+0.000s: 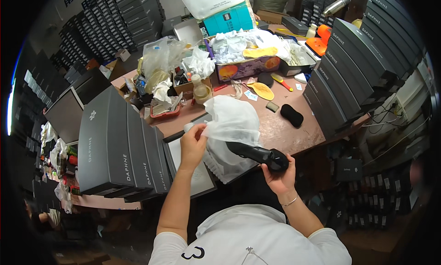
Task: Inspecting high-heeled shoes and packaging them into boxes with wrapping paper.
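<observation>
My right hand (281,180) grips a glossy black shoe (250,151) by one end, above the table's near edge. The shoe's other end runs in under a thin, see-through white bag (232,115). My left hand (193,146) pinches the bag's left edge between thumb and fingers. Beneath my left wrist an open shoe box (201,181) shows a pale inside, with whitish wrapping (223,166) at its right side. Whether a second shoe lies under that wrapping cannot be seen.
Stacked dark grey shoe boxes stand left (108,141) and right (340,72). Behind are a purple carton (248,68) of white cloths, a clear bottle (200,88), a red basket (167,113), a yellow insole-shaped pad (262,91), a black pad (291,115) and a brush (281,82).
</observation>
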The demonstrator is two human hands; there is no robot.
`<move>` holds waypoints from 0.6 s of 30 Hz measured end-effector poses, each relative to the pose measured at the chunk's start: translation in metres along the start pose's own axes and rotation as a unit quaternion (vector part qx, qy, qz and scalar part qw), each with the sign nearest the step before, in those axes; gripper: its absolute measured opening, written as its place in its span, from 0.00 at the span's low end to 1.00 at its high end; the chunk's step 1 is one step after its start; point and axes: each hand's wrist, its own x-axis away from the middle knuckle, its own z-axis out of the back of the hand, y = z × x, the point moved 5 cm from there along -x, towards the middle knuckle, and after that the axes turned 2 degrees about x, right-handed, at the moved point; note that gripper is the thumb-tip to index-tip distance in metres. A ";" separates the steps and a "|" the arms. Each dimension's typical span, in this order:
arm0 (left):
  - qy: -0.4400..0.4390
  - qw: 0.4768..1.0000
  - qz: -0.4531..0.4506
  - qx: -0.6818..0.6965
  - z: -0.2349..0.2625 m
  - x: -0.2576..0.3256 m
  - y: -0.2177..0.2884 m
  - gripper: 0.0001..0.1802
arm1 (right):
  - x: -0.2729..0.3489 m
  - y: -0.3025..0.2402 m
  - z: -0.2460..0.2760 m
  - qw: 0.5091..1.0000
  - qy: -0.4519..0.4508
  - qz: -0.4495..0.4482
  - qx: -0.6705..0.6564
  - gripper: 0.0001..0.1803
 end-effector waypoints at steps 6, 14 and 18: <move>0.011 0.997 -0.067 0.030 -0.052 -0.002 0.030 0.09 | 0.010 0.008 0.001 0.999 0.016 -0.023 -0.032 0.26; -0.096 0.977 -0.190 -0.032 -0.065 0.055 0.092 0.14 | 0.019 0.005 -0.030 0.996 -0.080 0.029 -0.035 0.28; -0.209 0.902 -0.377 -0.020 -0.103 0.113 0.126 0.24 | 0.019 0.018 -0.036 0.987 -0.110 0.099 0.066 0.22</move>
